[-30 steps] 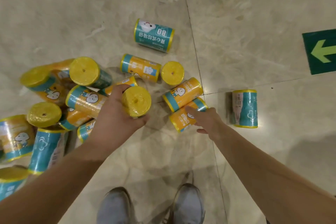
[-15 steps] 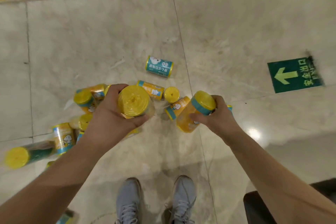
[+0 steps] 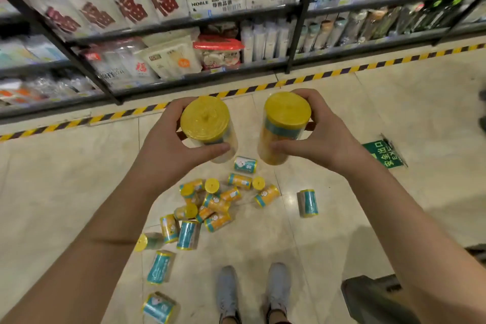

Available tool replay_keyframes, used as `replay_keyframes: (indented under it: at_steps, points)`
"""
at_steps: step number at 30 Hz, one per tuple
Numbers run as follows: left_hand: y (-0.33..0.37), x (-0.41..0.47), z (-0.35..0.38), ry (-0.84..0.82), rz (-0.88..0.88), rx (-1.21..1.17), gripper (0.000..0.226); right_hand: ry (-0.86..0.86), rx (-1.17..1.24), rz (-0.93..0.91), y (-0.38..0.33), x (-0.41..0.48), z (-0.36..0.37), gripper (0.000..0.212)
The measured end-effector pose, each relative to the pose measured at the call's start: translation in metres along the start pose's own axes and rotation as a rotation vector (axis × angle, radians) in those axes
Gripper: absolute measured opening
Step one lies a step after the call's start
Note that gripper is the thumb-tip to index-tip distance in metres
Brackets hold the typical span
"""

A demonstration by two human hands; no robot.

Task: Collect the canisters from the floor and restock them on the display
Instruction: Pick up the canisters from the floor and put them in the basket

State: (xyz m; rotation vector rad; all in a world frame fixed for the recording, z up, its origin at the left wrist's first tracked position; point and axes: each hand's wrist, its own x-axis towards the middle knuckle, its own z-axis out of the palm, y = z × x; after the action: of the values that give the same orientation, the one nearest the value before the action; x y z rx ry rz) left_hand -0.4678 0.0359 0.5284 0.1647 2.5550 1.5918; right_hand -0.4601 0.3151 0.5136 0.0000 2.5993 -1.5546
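My left hand (image 3: pixel 168 142) grips a yellow-topped canister (image 3: pixel 206 125), held upright at chest height. My right hand (image 3: pixel 324 137) grips a second yellow canister with a teal band (image 3: pixel 285 123) beside it. Both are raised above the floor, in front of the store shelves (image 3: pixel 184 21). Below them several yellow and teal canisters (image 3: pixel 215 205) lie scattered on the tiled floor, most in a heap. One teal canister (image 3: pixel 307 202) lies apart to the right and others (image 3: pixel 159 267) trail off to the lower left.
Black shelving stacked with packaged goods fills the top of the view, bordered by yellow-black hazard tape (image 3: pixel 263 87) on the floor. A green exit arrow sticker (image 3: pixel 385 156) sits at right. My shoes (image 3: pixel 252 292) stand below the heap. A dark object (image 3: pixel 376 300) is at lower right.
My right hand took a canister off the floor. Both hands rose with their canisters, and my view lifted from the floor up to the shelves.
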Motion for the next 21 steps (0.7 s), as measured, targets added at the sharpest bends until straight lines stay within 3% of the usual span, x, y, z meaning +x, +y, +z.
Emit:
replay_keyframes:
  at_steps: [8,15,21]
  points:
    - [0.149,-0.074,-0.106,0.135,0.107,-0.082,0.068,0.058,-0.01,-0.272,-0.194,-0.056,-0.046,0.081]
    - [0.191,-0.112,-0.154,0.354,0.148,-0.15,0.068,0.048,0.069,-0.434,-0.27,-0.061,-0.03,0.082]
    - [0.203,-0.164,-0.166,0.611,0.128,-0.174,0.071,-0.147,0.152,-0.587,-0.309,-0.055,-0.01,0.073]
